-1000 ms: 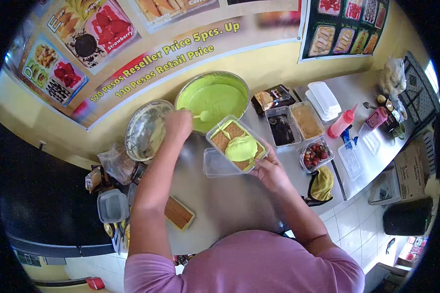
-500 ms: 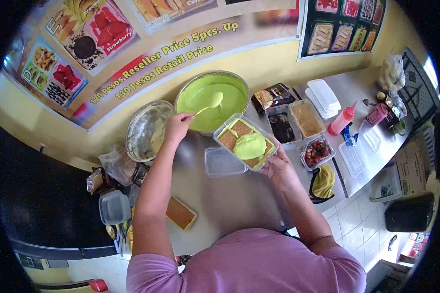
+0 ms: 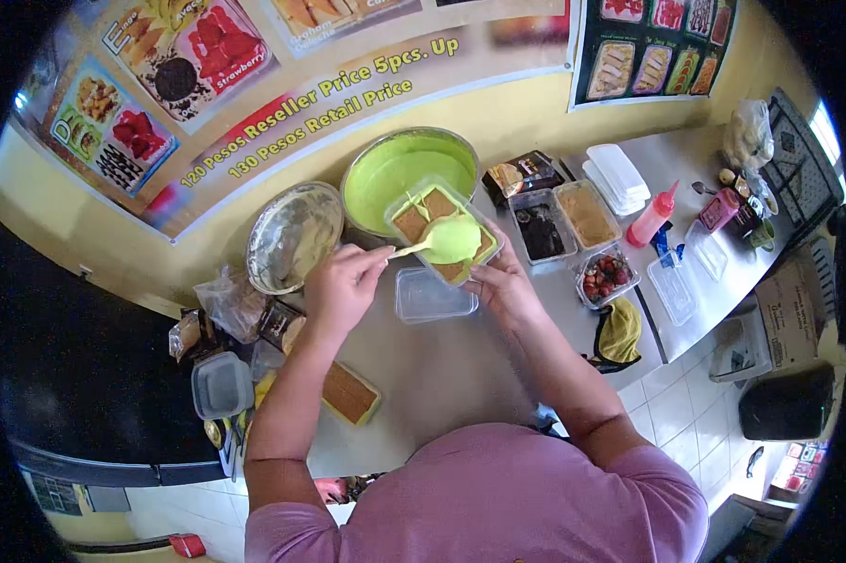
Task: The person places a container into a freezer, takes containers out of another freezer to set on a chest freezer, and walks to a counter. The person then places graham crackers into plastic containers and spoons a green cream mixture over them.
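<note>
My left hand (image 3: 345,286) grips the handle of a spoon (image 3: 413,249), its bowl coated in green cream. The spoon lies over a clear plastic tub (image 3: 439,269) that my right hand (image 3: 505,281) holds tilted by its near right side. In the tub are brown graham crackers (image 3: 410,223) with green cream on and around them. Behind the tub stands a large metal bowl (image 3: 413,155) of green cream, partly hidden by it. An empty clear container (image 3: 434,296) sits on the counter just below the tub.
A cream-smeared bowl (image 3: 294,239) is at the left. To the right are tubs of dark crumbs (image 3: 541,225) and brown crumbs (image 3: 587,216), strawberries (image 3: 608,280), white lids (image 3: 616,178), a pink squeeze bottle (image 3: 653,218) and a yellow cloth (image 3: 618,333). A filled tub (image 3: 350,394) lies near the front edge.
My left hand has brought the spoon from over the green bowl down onto the tub. My right hand has shifted the tub left and up, closer to the bowl.
</note>
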Demonstrator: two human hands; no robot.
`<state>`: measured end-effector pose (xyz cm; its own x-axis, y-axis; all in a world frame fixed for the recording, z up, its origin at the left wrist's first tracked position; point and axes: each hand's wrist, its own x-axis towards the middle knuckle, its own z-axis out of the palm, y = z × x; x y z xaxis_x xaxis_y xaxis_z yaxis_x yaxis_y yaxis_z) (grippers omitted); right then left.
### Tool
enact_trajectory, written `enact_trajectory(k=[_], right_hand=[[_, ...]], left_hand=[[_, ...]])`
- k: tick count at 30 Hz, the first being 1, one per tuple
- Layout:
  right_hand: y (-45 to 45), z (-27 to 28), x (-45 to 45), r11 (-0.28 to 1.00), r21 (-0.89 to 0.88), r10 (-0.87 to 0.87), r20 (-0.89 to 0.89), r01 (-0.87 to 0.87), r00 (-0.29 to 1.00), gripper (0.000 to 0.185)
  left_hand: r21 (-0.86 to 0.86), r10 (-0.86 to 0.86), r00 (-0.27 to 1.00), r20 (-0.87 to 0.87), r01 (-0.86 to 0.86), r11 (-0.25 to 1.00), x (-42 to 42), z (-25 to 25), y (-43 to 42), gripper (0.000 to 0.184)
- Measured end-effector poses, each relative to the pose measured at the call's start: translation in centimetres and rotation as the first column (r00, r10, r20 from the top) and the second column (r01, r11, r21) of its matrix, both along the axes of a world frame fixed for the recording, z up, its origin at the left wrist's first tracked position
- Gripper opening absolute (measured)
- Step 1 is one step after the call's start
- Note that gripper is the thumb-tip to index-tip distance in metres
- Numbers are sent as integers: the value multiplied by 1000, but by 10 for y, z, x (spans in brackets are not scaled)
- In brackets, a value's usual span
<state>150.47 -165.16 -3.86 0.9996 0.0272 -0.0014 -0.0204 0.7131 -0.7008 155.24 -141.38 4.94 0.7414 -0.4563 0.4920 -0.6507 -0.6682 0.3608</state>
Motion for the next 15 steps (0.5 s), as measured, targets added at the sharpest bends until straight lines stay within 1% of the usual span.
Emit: enact_trajectory(k=[1,3,4,6,7,9,10,12,13,15], right_hand=[[1,1,-4,1000,-12,16,17,-16,1000,75],[4,9,-14,1000,-8,9,-11,-9,1000,74],[5,12,-18,1000,-5,3,-33,-4,999,74],[7,8,-25,1000,-20,-3,-9,3,1000,73],[8,6,-28,999,-32,-10,17,11,1000,73],[9,6,-37,999,-40,-3,5,3,1000,73],[10,7,-41,999,-43,-3,-7,2,1000,72],[14,11,-51,998,-70,-14,-21,12,1000,73],[15,12,-54,995,-93,-30,-33,26,999,73],[17,9,-56,994,-103,-44,-18,42,999,73]], left_hand=[[-2,-1,1000,-5,1,1000,-5,5,0,19],[22,82,977,196,-87,996,-10,9,1,17],[-71,55,986,157,-44,996,-10,8,0,17],[69,-34,999,-15,35,997,-26,13,-1,17],[33,-62,994,-93,65,997,-30,6,-3,16],[-23,12,984,-176,-16,1000,-17,-7,4,13],[29,117,970,-212,-114,993,-13,-1,6,12],[-111,114,960,-256,-146,983,9,-25,21,15],[-76,138,926,-351,-175,982,11,-23,24,16],[-98,120,921,-371,-167,981,17,-24,26,16]])
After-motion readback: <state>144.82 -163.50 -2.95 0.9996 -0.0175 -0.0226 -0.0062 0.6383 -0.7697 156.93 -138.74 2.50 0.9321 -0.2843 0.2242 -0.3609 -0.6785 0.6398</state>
